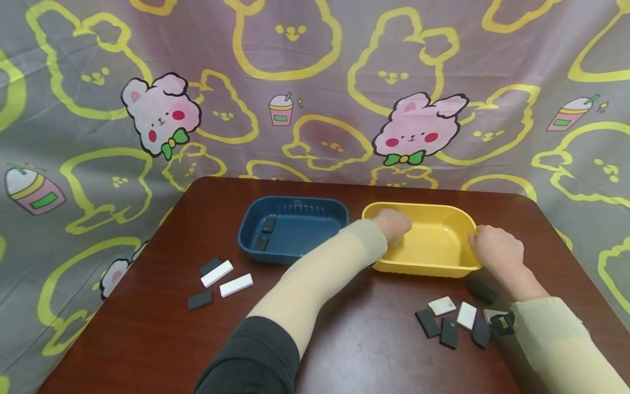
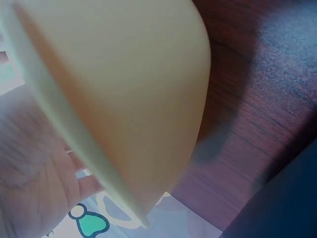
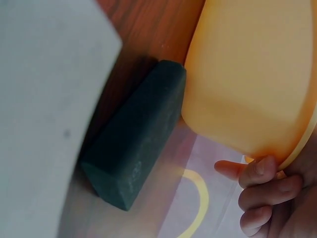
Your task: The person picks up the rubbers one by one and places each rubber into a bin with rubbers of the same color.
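Note:
A yellow plastic basin (image 1: 428, 241) stands on the right half of the table. My left hand (image 1: 394, 224) reaches across to its left end and grips the rim; in the left wrist view the palm (image 2: 34, 168) lies along the rim, fingers partly hidden behind it. At the opposite end my right hand (image 1: 499, 251) holds the right rim, and the right wrist view shows its curled fingers (image 3: 260, 188) at the basin's corner. Just below that hand lies a dark block (image 1: 482, 291), close to the basin wall.
Left of the yellow basin stands a blue basin (image 1: 295, 258) with two dark blocks inside. Several black and white blocks (image 1: 466, 316) lie near my right forearm. More white blocks (image 1: 237, 285) and dark blocks (image 1: 200, 300) lie at left. A patterned cloth (image 1: 325, 93) hangs behind the table.

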Motion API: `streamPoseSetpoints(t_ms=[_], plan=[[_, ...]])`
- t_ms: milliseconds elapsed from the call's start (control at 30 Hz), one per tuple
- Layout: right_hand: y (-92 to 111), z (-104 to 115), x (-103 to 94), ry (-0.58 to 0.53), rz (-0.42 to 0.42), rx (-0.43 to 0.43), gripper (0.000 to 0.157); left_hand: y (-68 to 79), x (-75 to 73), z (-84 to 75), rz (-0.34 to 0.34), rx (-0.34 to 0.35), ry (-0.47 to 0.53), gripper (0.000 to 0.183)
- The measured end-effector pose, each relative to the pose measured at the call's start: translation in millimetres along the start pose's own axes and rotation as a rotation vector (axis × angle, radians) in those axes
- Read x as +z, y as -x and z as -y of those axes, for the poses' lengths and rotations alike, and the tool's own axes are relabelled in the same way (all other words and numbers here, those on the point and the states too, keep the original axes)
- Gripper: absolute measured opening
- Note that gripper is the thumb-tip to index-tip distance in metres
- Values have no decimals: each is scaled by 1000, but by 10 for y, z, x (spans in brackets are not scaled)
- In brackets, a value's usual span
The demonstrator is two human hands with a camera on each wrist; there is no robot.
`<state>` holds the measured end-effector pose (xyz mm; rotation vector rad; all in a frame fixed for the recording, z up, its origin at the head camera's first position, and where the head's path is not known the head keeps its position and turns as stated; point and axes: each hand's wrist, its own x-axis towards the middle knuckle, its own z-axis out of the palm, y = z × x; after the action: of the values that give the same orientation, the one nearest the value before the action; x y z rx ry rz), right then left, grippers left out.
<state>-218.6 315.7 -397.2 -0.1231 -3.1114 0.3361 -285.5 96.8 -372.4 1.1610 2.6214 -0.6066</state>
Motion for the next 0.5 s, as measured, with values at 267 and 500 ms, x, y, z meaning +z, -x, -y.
streamPoseSetpoints(t_ms=[267,500], plan=[[8,-5,2,3,-6,-7,33,87,-108,105,-14,93,11,14],[-4,-11,6,12,0,-6,31,424,-205,346,-73,142,47,36]])
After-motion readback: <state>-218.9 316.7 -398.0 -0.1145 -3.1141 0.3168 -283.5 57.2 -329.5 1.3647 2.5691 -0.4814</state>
